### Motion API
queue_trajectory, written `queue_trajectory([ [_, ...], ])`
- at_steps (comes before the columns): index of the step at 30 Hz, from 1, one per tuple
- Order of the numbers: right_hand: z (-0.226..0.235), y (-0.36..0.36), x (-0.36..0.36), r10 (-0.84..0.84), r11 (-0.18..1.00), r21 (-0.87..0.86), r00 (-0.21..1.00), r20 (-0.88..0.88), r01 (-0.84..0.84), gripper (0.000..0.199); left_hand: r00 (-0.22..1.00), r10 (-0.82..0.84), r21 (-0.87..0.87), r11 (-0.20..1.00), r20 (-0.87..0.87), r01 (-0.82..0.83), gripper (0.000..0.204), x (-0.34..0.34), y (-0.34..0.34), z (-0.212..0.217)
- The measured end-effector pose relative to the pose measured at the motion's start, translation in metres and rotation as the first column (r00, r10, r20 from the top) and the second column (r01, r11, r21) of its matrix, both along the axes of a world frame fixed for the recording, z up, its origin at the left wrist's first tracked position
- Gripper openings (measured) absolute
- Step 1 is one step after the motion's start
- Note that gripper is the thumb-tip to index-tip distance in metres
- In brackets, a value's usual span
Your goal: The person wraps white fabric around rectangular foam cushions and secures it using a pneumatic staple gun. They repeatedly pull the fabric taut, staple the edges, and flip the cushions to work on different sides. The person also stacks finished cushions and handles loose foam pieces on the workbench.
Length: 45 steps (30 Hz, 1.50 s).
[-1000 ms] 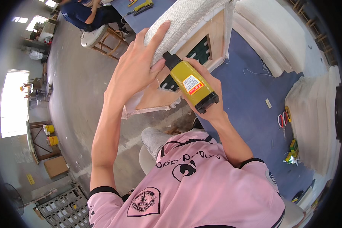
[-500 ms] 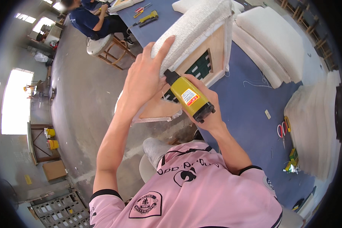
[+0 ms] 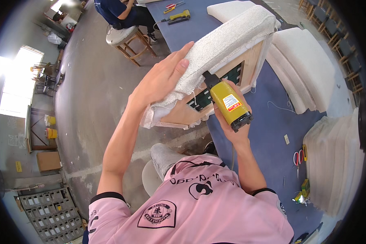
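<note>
A chair seat [image 3: 227, 44] wrapped in white woven fabric stands tilted at the table edge. Its wooden frame [image 3: 177, 116] and dark green webbing [image 3: 201, 99] face me. My left hand [image 3: 160, 79] lies along its near left side, fingers stretched out over the fabric and thumb apart. In my right hand [image 3: 236, 118] is a yellow staple gun [image 3: 229, 103] with a black nose. That nose sits at the fabric's border beside the wooden frame; whether it touches cannot be made out. Loose threads hang from the fabric near it.
On the blue table [image 3: 268, 138] lie red-handled scissors [image 3: 298, 157], a small green-yellow box [image 3: 305, 187] and another yellow staple gun [image 3: 179, 17]. White padded seats [image 3: 305, 65] and stacked pale fabric [image 3: 333, 158] line the right. A person [image 3: 124, 14] sits on a stool [image 3: 124, 36] at far left.
The seat and staple gun have shifted right in view, partly because the view turned. My left hand now lies flatter along the fabric, and the gun's nose is farther from it.
</note>
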State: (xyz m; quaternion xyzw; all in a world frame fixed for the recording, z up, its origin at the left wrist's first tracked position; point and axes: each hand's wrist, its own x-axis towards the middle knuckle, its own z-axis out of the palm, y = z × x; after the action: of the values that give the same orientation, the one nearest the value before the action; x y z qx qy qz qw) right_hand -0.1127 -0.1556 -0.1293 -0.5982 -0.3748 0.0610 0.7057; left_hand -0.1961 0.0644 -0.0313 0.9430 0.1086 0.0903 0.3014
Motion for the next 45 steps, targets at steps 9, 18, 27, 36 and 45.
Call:
queue_trajectory([
  [9, 0.005, -0.009, -0.001, -0.026, 1.0, -0.003, 0.999, 0.029, 0.027, 0.065, 0.999, 0.025, 0.523, 0.852, -0.028, -0.007, 0.057, -0.002, -0.041, 0.005],
  [18, 0.006, -0.008, -0.021, 0.048, 0.998, 0.046, 0.999, -0.004, -0.047, 0.068, 0.997, -0.051, 0.456, 0.887, -0.066, 0.075, 0.078, -0.005, -0.031, 0.011],
  [27, -0.003, -0.001, -0.021, 0.035, 0.998, -0.062, 0.999, 0.039, -0.033, 0.067, 0.999, -0.019, 0.443, 0.896, -0.028, 0.029, 0.096, -0.004, -0.031, 0.003],
  [36, -0.002, 0.003, -0.01, 0.085, 0.995, -0.045, 0.993, -0.077, -0.088, 0.071, 0.99, -0.115, -0.183, 0.975, 0.08, 0.127, 0.091, -0.02, 0.017, -0.006],
  [45, 0.015, 0.001, -0.026, -0.005, 1.0, -0.002, 0.999, 0.045, 0.005, 0.069, 0.991, 0.049, 0.224, 0.972, 0.123, -0.076, 0.078, -0.016, -0.019, -0.008],
])
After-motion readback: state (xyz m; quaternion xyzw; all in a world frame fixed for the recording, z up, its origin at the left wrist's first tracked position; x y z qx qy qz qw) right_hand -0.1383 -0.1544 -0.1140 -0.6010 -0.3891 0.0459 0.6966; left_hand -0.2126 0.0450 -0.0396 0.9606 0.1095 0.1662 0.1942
